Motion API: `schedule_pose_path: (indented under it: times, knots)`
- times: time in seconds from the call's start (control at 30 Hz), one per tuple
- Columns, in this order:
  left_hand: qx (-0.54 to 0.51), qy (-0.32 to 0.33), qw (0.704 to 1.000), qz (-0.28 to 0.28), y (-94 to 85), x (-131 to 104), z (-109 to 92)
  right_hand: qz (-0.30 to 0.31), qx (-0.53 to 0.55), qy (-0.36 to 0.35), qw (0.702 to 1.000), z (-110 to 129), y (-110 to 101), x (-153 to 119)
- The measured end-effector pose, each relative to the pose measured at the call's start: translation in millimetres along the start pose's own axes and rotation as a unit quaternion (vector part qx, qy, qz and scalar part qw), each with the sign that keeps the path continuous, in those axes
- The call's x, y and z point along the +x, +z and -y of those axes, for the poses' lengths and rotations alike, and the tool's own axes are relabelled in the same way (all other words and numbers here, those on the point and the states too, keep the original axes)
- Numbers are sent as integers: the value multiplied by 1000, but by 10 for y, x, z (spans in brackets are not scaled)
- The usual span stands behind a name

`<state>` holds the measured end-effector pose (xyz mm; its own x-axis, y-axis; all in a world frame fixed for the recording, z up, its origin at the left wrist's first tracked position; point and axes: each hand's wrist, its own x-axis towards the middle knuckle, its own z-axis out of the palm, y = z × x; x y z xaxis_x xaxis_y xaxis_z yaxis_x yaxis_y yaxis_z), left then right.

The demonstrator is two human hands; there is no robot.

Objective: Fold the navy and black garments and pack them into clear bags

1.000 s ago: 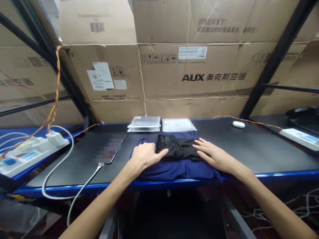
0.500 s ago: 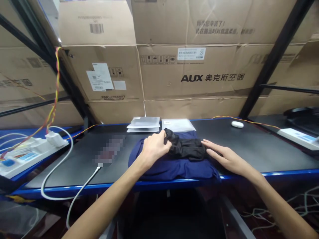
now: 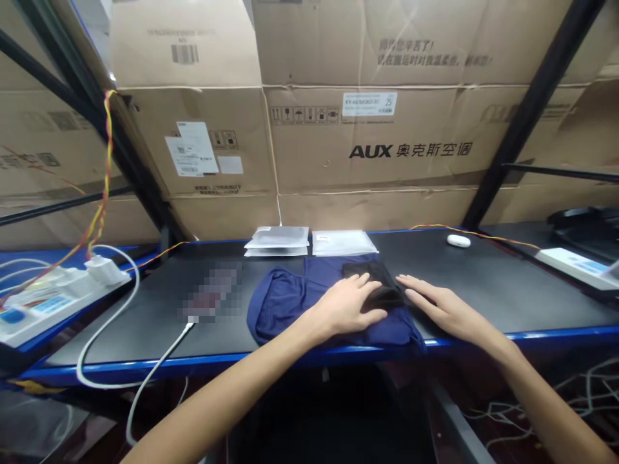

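Observation:
A navy blue garment (image 3: pixel 285 301) lies spread near the front edge of the black table (image 3: pixel 483 290). On its right half sits a small black garment (image 3: pixel 373 278), folded over into a compact piece. My left hand (image 3: pixel 348 307) lies flat on the black garment's left part, fingers apart. My right hand (image 3: pixel 438 308) rests flat just to the right, fingertips touching the black garment's right edge. Neither hand grips anything.
Two stacks of clear plastic bags (image 3: pixel 279 238) (image 3: pixel 341 242) lie behind the garments. A white power strip (image 3: pixel 53 295) with cables sits at left, a white cable (image 3: pixel 159 361) hangs over the front edge, a small white case (image 3: pixel 458 241) lies at back right. Cardboard boxes (image 3: pixel 367 142) wall the rear.
My left hand carried the black garment's left end over to the right, folding it, and now presses flat on it. The blue garment's left half is uncovered. My right hand stayed put.

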<state>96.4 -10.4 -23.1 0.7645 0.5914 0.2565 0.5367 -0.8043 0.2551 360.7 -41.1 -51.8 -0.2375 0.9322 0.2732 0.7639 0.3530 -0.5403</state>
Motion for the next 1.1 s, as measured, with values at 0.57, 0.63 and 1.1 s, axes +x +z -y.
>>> schedule_pose_path:
  times: [0.57, 0.63, 1.1]
  knots:
    - [14, -119, 989, 86, -435, -838, 913, 206, -18, -172, 963, 389, 71, 718]
    - [16, -117, 989, 86, -420, -855, 920, 205, -27, -180, 962, 374, 98, 714]
    - [69, -71, 993, 66, -448, -116, 1226, 196, -32, -187, 962, 322, 146, 714]
